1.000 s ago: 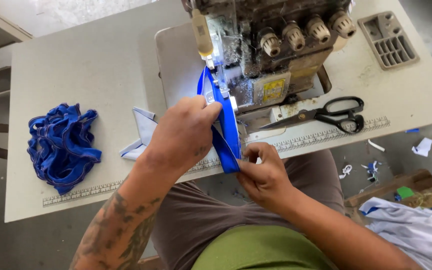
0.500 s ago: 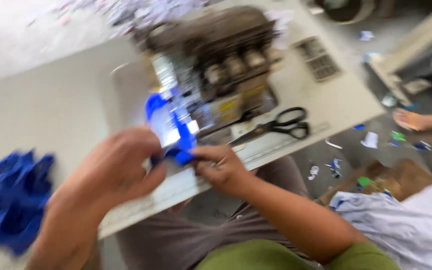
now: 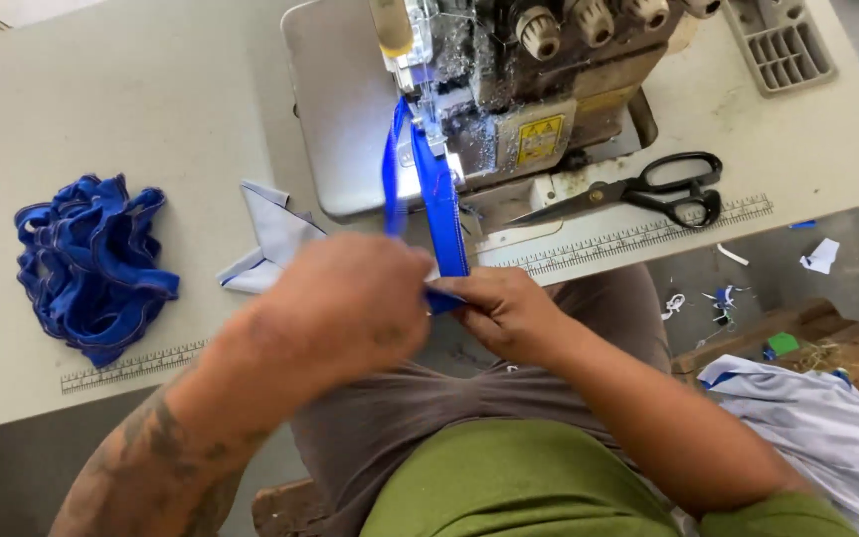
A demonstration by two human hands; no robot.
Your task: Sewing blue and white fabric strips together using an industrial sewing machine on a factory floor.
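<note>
Compared with the two prior head-view frames: camera blur gone, view steady again. Both hands lower and nearer the body than a second ago, now at the near table edge instead of up on the strip beside the needle area. Long narrow blue fabric strip (image 3: 437, 199) looks drawn tighter, running from the presser foot straight down to the hands. Judged: fresh grip taken further along the strip, feed under control.

Left hand (image 3: 345, 308): closed, back of hand toward camera, fingers curled over the near end of the strip; exact pinch hidden beneath the hand.
Right hand (image 3: 504, 308): closed, thumb and fingers pinching the strip's near end, touching the left hand.

Strip location: far end under the foot of the grey, lint-covered overlock sewing machine (image 3: 539, 89), near end between the two hands, just over the table (image 3: 111, 99) edge.

Counts:
- Sewing machine: one.
- Strip in work: one, seemingly folded into two layers near the machine.
- Heap of crumpled blue strips (image 3: 91, 264): one pile, left on the table, well apart from the hands; number of pieces in it not countable.
- Pale folded fabric piece (image 3: 270, 239): one, just beside the left hand.
- Black-handled scissors (image 3: 648, 189): one pair, right of the machine.
- Printed rulers along the table edge (image 3: 638, 237): two sections visible.
</note>
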